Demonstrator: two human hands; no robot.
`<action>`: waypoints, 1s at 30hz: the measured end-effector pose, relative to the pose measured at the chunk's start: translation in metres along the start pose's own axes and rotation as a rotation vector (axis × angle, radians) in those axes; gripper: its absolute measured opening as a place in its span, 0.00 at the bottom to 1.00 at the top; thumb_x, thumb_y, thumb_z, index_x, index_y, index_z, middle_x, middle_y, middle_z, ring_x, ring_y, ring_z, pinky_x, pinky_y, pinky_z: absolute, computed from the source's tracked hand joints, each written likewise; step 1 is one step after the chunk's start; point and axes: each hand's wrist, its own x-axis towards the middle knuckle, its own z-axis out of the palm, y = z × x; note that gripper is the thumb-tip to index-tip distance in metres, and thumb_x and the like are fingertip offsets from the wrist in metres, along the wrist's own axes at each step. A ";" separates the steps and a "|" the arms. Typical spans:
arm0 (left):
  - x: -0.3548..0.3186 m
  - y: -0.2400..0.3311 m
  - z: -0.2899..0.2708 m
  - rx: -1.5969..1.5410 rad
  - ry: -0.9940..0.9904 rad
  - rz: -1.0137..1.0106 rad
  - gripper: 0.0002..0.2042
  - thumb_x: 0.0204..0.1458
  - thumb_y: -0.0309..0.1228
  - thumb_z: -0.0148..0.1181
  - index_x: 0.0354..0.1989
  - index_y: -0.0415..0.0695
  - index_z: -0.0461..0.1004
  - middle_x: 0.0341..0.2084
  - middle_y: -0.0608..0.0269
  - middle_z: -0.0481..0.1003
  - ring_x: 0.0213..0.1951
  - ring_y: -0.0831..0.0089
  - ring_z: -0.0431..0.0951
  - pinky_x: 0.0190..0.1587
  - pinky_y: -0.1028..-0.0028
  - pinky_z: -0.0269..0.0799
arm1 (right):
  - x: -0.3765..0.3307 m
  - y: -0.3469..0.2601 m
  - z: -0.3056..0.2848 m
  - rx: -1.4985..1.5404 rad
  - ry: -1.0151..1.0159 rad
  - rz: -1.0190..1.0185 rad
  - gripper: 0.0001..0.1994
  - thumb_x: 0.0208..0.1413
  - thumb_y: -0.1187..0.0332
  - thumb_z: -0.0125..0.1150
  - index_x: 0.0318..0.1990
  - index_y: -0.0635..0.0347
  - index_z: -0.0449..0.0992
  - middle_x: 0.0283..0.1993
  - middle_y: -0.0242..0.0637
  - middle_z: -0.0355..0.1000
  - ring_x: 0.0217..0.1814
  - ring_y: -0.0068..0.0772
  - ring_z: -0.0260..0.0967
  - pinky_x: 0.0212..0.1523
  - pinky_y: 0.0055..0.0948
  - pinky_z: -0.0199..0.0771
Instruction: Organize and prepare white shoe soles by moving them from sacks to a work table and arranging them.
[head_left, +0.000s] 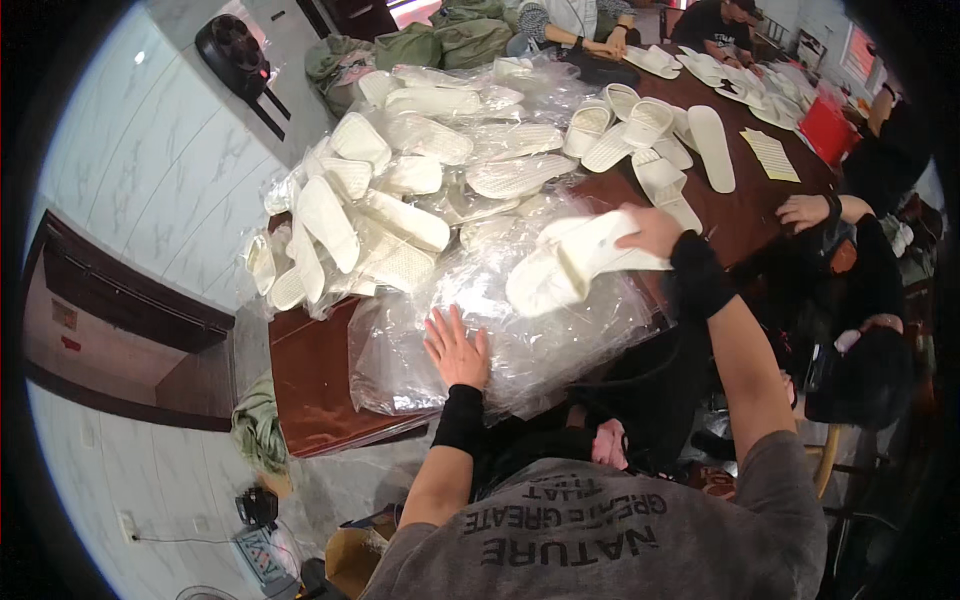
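The pair of white slippers (pixel 570 265) sits in my right hand (pixel 652 230), my grip closed over the heels above the stack of clear plastic bags (pixel 520 340) at the near end of the counter (pixel 310 385). My left hand (pixel 456 350) lies flat and open on that stack — pinning it, holding nothing. The film looks slick and crinkled; I judge the bags could slide off the edge if I lift my palm. The slippers are soft, ribbed foam — one could slip loose.

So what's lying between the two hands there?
In the head view, crumpled clear plastic bags fill the stretch between the left hand, flat on them, and the right hand holding white slippers.
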 end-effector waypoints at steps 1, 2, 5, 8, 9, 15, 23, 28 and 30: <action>0.000 0.009 0.004 -0.009 -0.002 0.006 0.34 0.54 0.47 0.48 0.68 0.51 0.47 0.67 0.50 0.44 0.68 0.48 0.40 0.65 0.48 0.38 | -0.014 0.032 -0.012 0.007 0.111 0.035 0.25 0.45 0.53 0.62 0.48 0.58 0.70 0.39 0.52 0.74 0.44 0.52 0.71 0.45 0.43 0.68; 0.001 0.007 0.004 0.001 0.004 -0.004 0.35 0.53 0.48 0.49 0.68 0.52 0.47 0.67 0.50 0.44 0.68 0.48 0.40 0.65 0.48 0.38 | -0.026 0.031 -0.031 -0.090 0.189 0.123 0.27 0.46 0.52 0.62 0.49 0.59 0.68 0.39 0.51 0.74 0.44 0.51 0.72 0.44 0.43 0.69; -0.001 0.005 0.000 0.063 -0.017 -0.015 0.35 0.53 0.49 0.50 0.68 0.52 0.47 0.68 0.50 0.43 0.69 0.49 0.39 0.65 0.48 0.38 | -0.058 0.016 -0.043 0.200 0.628 0.301 0.22 0.49 0.57 0.62 0.46 0.62 0.69 0.37 0.51 0.75 0.39 0.49 0.74 0.39 0.38 0.72; 0.005 0.003 0.007 0.060 -0.015 0.000 0.35 0.52 0.50 0.50 0.68 0.53 0.48 0.68 0.51 0.42 0.69 0.50 0.39 0.65 0.47 0.37 | -0.074 -0.049 -0.026 0.408 0.778 0.243 0.20 0.50 0.61 0.63 0.46 0.63 0.68 0.37 0.50 0.75 0.38 0.45 0.75 0.37 0.36 0.73; 0.005 0.006 0.008 0.043 0.010 0.009 0.34 0.52 0.51 0.49 0.67 0.52 0.51 0.67 0.49 0.45 0.68 0.49 0.41 0.65 0.47 0.38 | -0.077 -0.063 -0.007 0.489 0.727 0.182 0.19 0.50 0.62 0.63 0.46 0.63 0.68 0.37 0.49 0.75 0.38 0.43 0.75 0.37 0.35 0.73; 0.001 0.001 0.017 -0.184 -0.074 0.002 0.35 0.51 0.50 0.49 0.66 0.49 0.52 0.67 0.52 0.46 0.68 0.52 0.41 0.66 0.50 0.37 | -0.067 -0.056 0.114 0.454 0.215 0.129 0.24 0.51 0.53 0.60 0.46 0.64 0.68 0.39 0.55 0.73 0.42 0.54 0.72 0.43 0.42 0.70; 0.006 0.003 0.001 0.059 -0.004 -0.049 0.33 0.53 0.50 0.48 0.67 0.52 0.50 0.68 0.52 0.43 0.69 0.52 0.40 0.66 0.50 0.38 | -0.024 0.113 0.036 0.405 0.820 0.410 0.23 0.48 0.54 0.64 0.36 0.70 0.70 0.34 0.57 0.73 0.38 0.52 0.72 0.39 0.43 0.70; 0.006 0.004 -0.003 0.064 -0.037 -0.086 0.34 0.54 0.50 0.47 0.68 0.51 0.48 0.68 0.52 0.43 0.69 0.52 0.40 0.66 0.51 0.36 | 0.036 0.111 -0.064 0.620 1.176 0.243 0.27 0.49 0.60 0.64 0.50 0.74 0.65 0.47 0.56 0.70 0.49 0.49 0.69 0.48 0.36 0.67; 0.011 0.010 -0.002 0.061 -0.024 -0.026 0.34 0.54 0.50 0.47 0.68 0.52 0.48 0.68 0.52 0.43 0.69 0.52 0.40 0.66 0.51 0.36 | 0.046 0.071 -0.063 0.393 1.219 0.112 0.28 0.50 0.63 0.63 0.53 0.74 0.62 0.49 0.55 0.70 0.50 0.49 0.68 0.50 0.36 0.67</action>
